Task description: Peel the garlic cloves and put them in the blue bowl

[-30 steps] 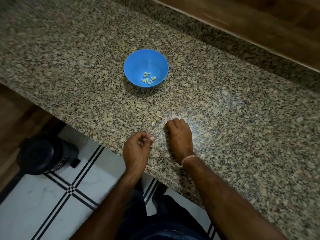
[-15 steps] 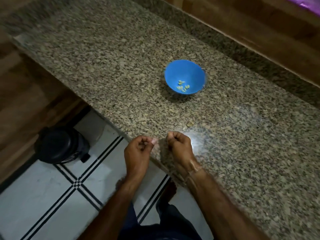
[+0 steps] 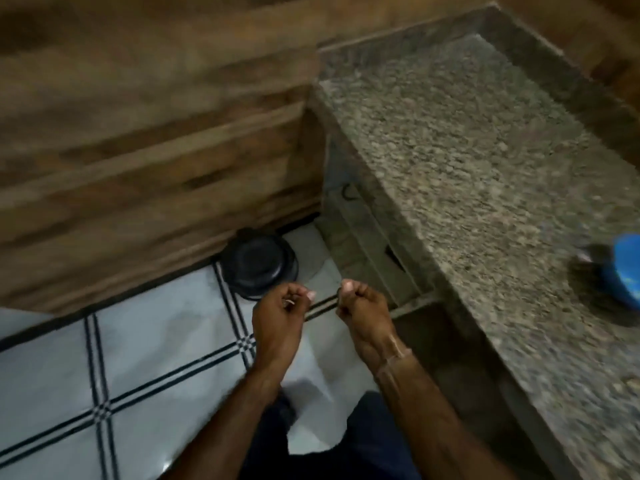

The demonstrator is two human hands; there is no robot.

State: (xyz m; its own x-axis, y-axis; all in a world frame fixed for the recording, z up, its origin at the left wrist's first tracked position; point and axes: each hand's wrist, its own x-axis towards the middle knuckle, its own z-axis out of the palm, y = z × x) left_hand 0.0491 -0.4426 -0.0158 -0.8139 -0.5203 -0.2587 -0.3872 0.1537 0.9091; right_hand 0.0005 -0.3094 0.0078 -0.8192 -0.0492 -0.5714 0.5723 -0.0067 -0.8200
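Fingers of the left hand [image 3: 281, 308] curl round a small pale scrap [image 3: 289, 302], the right hand [image 3: 360, 303] is clenched with its contents hidden, both over the tiled floor [image 3: 156, 323] near a black bin [image 3: 258, 265], the bowl [image 3: 623, 271] well apart on the counter [image 3: 467, 168].

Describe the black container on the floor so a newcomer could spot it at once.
Start at the white tiled floor with black lines, left of the granite counter. Where it meets the wooden wall, just beyond the left hand, stands the black container. It is round, dark and lidded, the only object standing on the tiles.
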